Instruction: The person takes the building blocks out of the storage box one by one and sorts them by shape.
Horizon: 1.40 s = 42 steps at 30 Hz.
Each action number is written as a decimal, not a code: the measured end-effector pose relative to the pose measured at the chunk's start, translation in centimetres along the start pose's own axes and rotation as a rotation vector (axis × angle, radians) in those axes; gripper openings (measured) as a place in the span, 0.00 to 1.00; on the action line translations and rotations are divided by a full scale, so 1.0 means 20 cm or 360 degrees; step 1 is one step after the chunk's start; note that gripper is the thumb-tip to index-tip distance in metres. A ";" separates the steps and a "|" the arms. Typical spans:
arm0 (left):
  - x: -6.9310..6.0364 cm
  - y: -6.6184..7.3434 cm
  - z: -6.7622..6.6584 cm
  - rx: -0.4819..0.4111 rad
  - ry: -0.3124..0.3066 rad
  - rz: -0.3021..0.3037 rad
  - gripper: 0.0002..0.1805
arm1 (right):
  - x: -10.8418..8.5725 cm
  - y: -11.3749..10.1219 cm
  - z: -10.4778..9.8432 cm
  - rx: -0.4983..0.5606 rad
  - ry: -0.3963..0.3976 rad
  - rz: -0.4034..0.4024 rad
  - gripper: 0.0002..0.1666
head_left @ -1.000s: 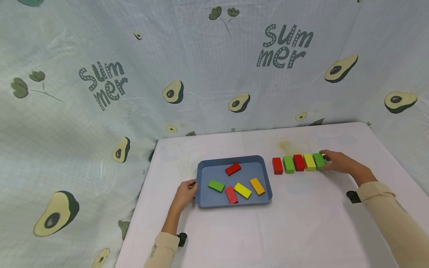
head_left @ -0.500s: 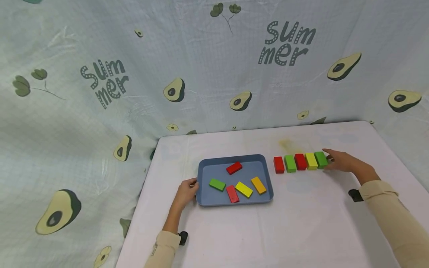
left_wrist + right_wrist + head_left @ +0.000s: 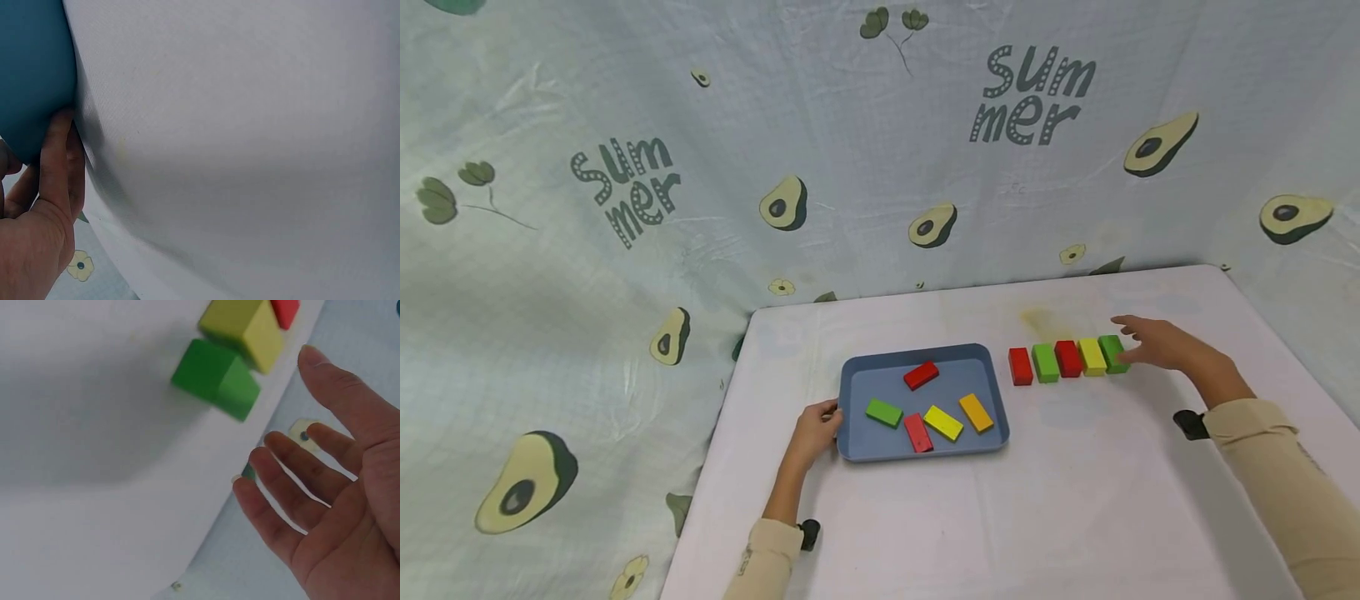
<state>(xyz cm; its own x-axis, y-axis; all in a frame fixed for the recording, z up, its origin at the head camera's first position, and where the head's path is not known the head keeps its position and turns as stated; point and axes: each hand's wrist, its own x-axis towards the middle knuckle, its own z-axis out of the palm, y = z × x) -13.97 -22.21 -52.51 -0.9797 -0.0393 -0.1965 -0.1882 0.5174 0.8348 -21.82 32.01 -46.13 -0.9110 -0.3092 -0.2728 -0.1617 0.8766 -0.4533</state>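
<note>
Avocado-printed sheeting (image 3: 850,150) rises behind a white table (image 3: 1075,500), whose surface spreads wide before the blue tray (image 3: 872,383). The left hand (image 3: 814,432) touches the tray's left rim; whether it pinches, I cannot tell. The right hand (image 3: 1161,343), spread apart, hovers just beside the row's end green block (image 3: 1112,353).

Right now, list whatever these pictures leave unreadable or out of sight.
Left sleeve: its print is too small to read in the head view.
Left hand: partly cropped by the left wrist view's left edge, so its hold on the tray is unclear.
Red block: partly cut off by the right wrist view's top edge.
Green block: its edges are blurred in the right wrist view.
</note>
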 end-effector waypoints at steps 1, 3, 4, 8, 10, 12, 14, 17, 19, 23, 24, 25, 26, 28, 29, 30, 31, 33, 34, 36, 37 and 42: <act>0.00 0.00 0.00 -0.0005 -0.0001 0.0000 0.21 | 0.00 -0.03 0.00 0.0010 0.0011 -0.0032 0.43; 0.00 -0.01 0.00 -0.0012 -0.0004 0.0005 0.21 | 0.02 -0.08 0.00 0.0028 0.0028 -0.0081 0.42; 0.00 -0.01 0.00 -0.0015 -0.0004 0.0007 0.21 | 0.02 -0.10 0.01 0.0037 0.0033 -0.0096 0.42; 0.00 0.00 0.00 -0.0030 -0.0003 0.0003 0.21 | 0.04 -0.21 0.02 0.0081 0.0037 -0.0122 0.42; 0.00 0.00 0.00 -0.0033 0.0001 -0.0001 0.21 | 0.05 -0.26 0.02 0.0088 0.0039 -0.0152 0.41; 0.00 0.00 0.00 -0.0027 0.0004 -0.0002 0.21 | 0.05 -0.31 0.03 0.0099 0.0035 -0.0178 0.41; 0.00 0.00 0.00 -0.0020 0.0007 -0.0001 0.21 | 0.05 -0.35 0.05 0.0106 0.0023 -0.0206 0.40; 0.00 0.01 0.00 -0.0016 0.0010 -0.0002 0.21 | 0.07 -0.40 0.07 0.0100 0.0002 -0.0253 0.38; 0.00 0.01 0.00 -0.0018 0.0011 -0.0007 0.21 | 0.08 -0.43 0.09 0.0093 -0.0004 -0.0288 0.38; 0.00 0.01 0.00 -0.0013 0.0019 -0.0012 0.21 | 0.09 -0.50 0.12 0.0090 -0.0010 -0.0371 0.38; 0.00 0.01 0.00 -0.0012 0.0020 -0.0011 0.21 | 0.09 -0.51 0.13 0.0089 -0.0014 -0.0384 0.38; 0.00 0.01 0.00 -0.0009 0.0020 -0.0006 0.21 | 0.09 -0.53 0.13 0.0091 -0.0019 -0.0398 0.38; 0.00 0.01 0.00 -0.0009 0.0020 -0.0004 0.21 | 0.09 -0.54 0.14 0.0089 -0.0026 -0.0410 0.38; 0.00 0.01 0.00 -0.0015 0.0013 -0.0006 0.21 | 0.10 -0.56 0.16 0.0075 -0.0033 -0.0417 0.38; 0.00 0.01 0.00 -0.0018 0.0010 -0.0005 0.21 | 0.10 -0.57 0.17 0.0068 -0.0037 -0.0421 0.38; 0.00 0.01 0.00 -0.0020 0.0007 -0.0002 0.21 | 0.10 -0.58 0.18 0.0059 -0.0042 -0.0426 0.37; 0.00 0.00 0.00 -0.0020 0.0003 -0.0002 0.21 | 0.10 -0.59 0.20 0.0048 -0.0048 -0.0425 0.37; -0.01 0.00 0.00 -0.0028 -0.0001 -0.0010 0.21 | 0.11 -0.61 0.22 0.0038 -0.0068 -0.0414 0.38; -0.01 0.00 0.00 -0.0030 -0.0001 -0.0012 0.21 | 0.12 -0.62 0.23 0.0029 -0.0078 -0.0414 0.39; -0.01 0.00 0.00 -0.0030 0.0002 -0.0017 0.21 | 0.12 -0.63 0.26 0.0036 -0.0097 -0.0410 0.39; -0.01 0.00 0.00 -0.0031 0.0002 -0.0019 0.21 | 0.13 -0.64 0.27 0.0051 -0.0105 -0.0411 0.40; 0.00 0.00 0.00 -0.0026 0.0010 -0.0015 0.21 | 0.14 -0.67 0.33 0.0149 -0.0122 -0.0517 0.39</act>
<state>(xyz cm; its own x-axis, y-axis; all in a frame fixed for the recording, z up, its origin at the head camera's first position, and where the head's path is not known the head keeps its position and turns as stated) -13.89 -22.17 -52.46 -0.9783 -0.0496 -0.2011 -0.1984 0.5030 0.8412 -19.71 17.07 -46.40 -0.7859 -0.5964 -0.1630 -0.3999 0.6914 -0.6016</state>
